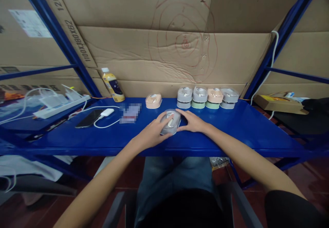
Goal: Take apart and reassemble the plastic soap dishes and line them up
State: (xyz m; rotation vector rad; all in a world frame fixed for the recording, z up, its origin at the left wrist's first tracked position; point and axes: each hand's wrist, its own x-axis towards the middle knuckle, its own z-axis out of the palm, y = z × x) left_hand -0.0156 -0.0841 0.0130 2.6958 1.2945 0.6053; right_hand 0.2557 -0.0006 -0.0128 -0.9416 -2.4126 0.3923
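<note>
A grey box with a clear lid [170, 126] rests on the blue table, between my two hands. My left hand [153, 132] wraps round its left side, with a finger laid over the lid. On the right side, my right hand [191, 122] grips the box with fingers at the top corner and the thumb lower down. Behind them sits a single pink box [153, 101]. Further right, two-high stacks stand in a row: grey [184, 94], grey over green [199, 95], pink over green [215, 96] and a wider grey one [228, 96].
At the left of the blue table [246, 132] lie a phone [88, 119], a white charger [107, 112] with a cable, and a blurred packet [130, 113]. A yellow bottle [113, 87] stands behind. Power strip [63, 106] far left; open carton [280, 104] far right. Cardboard lines the back.
</note>
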